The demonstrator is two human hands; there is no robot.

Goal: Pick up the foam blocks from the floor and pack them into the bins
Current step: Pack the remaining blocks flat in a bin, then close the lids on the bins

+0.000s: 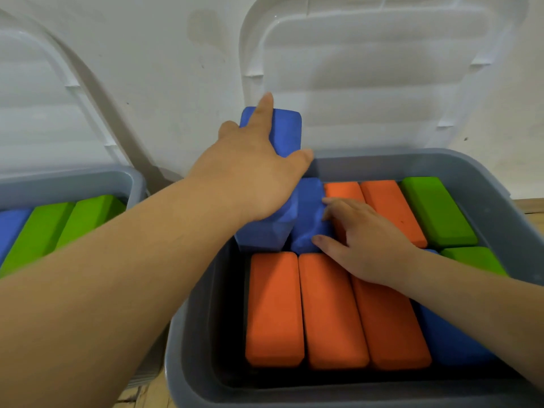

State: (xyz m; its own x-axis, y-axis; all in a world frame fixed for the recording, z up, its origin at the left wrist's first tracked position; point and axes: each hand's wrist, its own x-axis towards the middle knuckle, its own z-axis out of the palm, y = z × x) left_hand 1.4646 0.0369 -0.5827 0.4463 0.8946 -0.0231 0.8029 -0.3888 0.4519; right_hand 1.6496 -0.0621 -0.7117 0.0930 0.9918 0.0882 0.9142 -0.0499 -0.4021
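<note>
The grey bin (459, 167) on the right holds orange, green and blue foam blocks lying in rows. My left hand (253, 178) grips a tall blue foam block (287, 131) that stands tilted at the bin's far left corner, thumb on its right side and index finger stretched along its top. My right hand (362, 240) digs its thumb and curled fingertips into a second blue block (309, 201) right beside the first, and the foam is dented under them. Three orange blocks (275, 307) fill the near row.
A second grey bin (88, 179) at the left holds green blocks (44, 231) and a blue one. Both bins' clear lids (382, 69) stand open against the white wall. Wooden floor (147, 393) shows between the bins.
</note>
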